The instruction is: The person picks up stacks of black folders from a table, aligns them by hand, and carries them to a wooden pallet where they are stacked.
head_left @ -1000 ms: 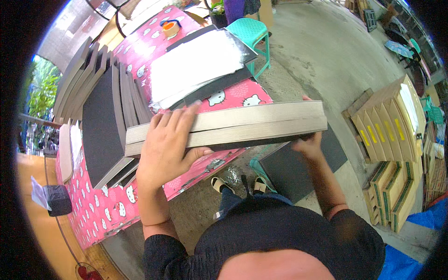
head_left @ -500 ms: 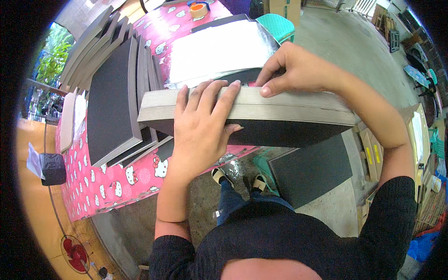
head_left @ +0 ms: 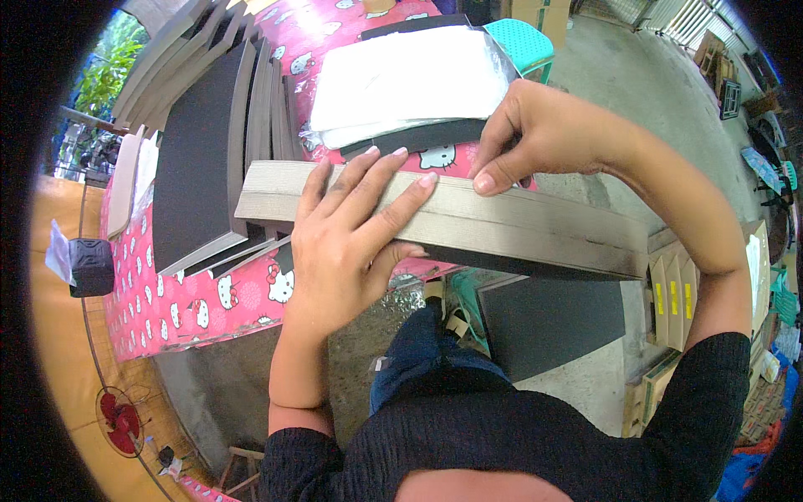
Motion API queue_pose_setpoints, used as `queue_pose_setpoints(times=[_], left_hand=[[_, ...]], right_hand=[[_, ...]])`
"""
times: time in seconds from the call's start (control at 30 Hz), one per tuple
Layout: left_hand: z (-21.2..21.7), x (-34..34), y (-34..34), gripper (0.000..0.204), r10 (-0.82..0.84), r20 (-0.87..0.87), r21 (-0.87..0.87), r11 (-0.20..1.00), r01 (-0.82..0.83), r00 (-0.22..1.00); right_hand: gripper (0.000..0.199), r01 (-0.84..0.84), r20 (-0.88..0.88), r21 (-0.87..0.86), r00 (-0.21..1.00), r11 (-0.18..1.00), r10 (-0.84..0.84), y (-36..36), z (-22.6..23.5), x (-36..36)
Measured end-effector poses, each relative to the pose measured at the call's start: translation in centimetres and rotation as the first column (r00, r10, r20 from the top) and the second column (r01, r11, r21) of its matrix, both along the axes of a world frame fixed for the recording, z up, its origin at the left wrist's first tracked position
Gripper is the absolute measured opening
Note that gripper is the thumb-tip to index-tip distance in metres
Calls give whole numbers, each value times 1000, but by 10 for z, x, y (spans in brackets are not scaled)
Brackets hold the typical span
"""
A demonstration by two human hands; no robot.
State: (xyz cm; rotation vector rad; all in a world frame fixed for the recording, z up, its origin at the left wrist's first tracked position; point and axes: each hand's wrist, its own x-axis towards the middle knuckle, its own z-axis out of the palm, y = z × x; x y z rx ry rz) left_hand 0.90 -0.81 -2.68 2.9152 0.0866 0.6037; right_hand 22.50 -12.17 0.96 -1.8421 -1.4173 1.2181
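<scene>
I have two bare hands on my feed, both at one thick stack of thin sheets [head_left: 535, 219], its pale layered edges facing up and its underside black. The stack is held up crosswise in front of the torso, its left end over the near part of the table [head_left: 192, 289] and its right end out past it.

The left hand [head_left: 355, 230] is spread: four fingers fan across the layered edges, well apart from one another, while the thumb hooks along the lower side, so that hand grips the stack left of its middle. The right hand [head_left: 542, 138] is bent over the upper edge with fingers curled; thumb and forefinger come close together there, the thumb tip against the edge. I can't tell whether a sheet is pinched between them.

On the table I count one pile of white sheets [head_left: 410, 79] in clear plastic, lying beyond the stack. To its left are two groups of black-faced slabs [head_left: 201, 146], overlapping too much for me to number. Past the table's far right corner is one turquoise stool [head_left: 520, 46]. Below the stack's right half lies one dark board [head_left: 556, 322]; near the lower left is one fan with red blades [head_left: 120, 420].
</scene>
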Motion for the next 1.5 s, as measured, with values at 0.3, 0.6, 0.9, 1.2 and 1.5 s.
queue_pose_setpoints(times=[0.3, 0.6, 0.9, 1.2, 1.5], left_hand=[[4, 5, 2, 48, -4, -54, 8, 1000, 5, 999], [-3, 6, -1, 39, 79, 74, -41, 996, -77, 994], [0, 6, 6, 35, -20, 58, -109, 994, 27, 998], [-4, 2, 5, 35, -15, 60, -111, 994, 22, 998], [-3, -2, 3, 36, -29, 87, -132, 990, 40, 996]], right_hand=[[18, -29, -156, -85, 988, 996, 15, 4, -6, 11], [14, -44, -84, 94, 995, 995, 52, 3, 3, 6], [17, -158, -15, 392, 984, 906, 178, 4, -25, 10], [13, -147, -95, 202, 981, 968, 168, 6, -17, 11], [14, -120, -14, 491, 989, 863, 146, 3, -25, 3]])
